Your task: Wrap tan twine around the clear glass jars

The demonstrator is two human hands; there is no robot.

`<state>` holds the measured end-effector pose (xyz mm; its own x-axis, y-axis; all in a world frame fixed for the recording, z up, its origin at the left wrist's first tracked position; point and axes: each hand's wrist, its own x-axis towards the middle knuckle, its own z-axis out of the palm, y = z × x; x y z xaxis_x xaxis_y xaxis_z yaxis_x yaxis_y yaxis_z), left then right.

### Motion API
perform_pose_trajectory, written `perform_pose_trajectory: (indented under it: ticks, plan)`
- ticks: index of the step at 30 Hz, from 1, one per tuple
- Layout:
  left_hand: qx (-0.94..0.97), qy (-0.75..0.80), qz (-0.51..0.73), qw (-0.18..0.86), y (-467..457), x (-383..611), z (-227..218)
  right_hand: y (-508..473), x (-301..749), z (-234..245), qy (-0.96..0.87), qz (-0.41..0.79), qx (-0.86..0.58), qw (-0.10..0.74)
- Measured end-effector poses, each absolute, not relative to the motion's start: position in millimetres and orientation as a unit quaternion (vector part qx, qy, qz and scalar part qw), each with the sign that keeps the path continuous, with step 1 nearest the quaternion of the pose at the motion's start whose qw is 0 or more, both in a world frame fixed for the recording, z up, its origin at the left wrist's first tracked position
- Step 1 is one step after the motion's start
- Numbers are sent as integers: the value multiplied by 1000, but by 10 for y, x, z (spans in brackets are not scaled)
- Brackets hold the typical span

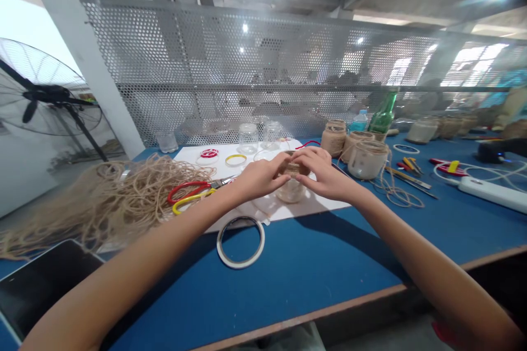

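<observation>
Both my hands meet over a small glass jar [290, 191] that stands on a white sheet [263, 208] on the blue table. The jar's neck is wrapped in brown twine. My left hand [260, 176] curls its fingers round the jar's rim from the left. From the right, my right hand [325, 174] pinches the twine at the rim. A heap of loose twine [111, 197] lies to the left, with red-handled and yellow-handled scissors [190, 195] beside it.
A roll of white tape [241, 242] lies near me on the blue table [329, 263]. Empty jars [248, 137], twine-wrapped jars [365, 158], a green bottle [383, 114], a power strip [492, 192] and a dark tablet [37, 285] lie around. A perforated metal screen stands behind.
</observation>
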<state>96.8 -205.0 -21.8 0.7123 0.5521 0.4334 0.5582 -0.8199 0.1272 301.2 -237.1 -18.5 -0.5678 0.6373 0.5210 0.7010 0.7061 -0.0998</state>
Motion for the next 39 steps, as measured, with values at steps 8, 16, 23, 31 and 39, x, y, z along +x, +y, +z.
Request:
perform_pose_trajectory:
  ticks: [8, 16, 23, 31, 39]
  plan:
    - [-949, -266, -162, -36, -1881, 725, -62, -2371, 3060, -163, -898, -45, -358, 253]
    - [-941, -297, -155, -37, -1854, 651, -29, -2345, 3113, -157, -901, -34, -356, 246]
    - [-936, -311, -162, -22, -1820, 605, -8, -2309, 3182, -135, -904, -17, -358, 232]
    - [-941, -301, -154, -2, -1812, 661, -92, -2269, 3235, -145, -905, -4, -364, 221]
    - [-938, -305, -166, 12, -1796, 694, -127, -2215, 3266, -172, -894, -27, -389, 222]
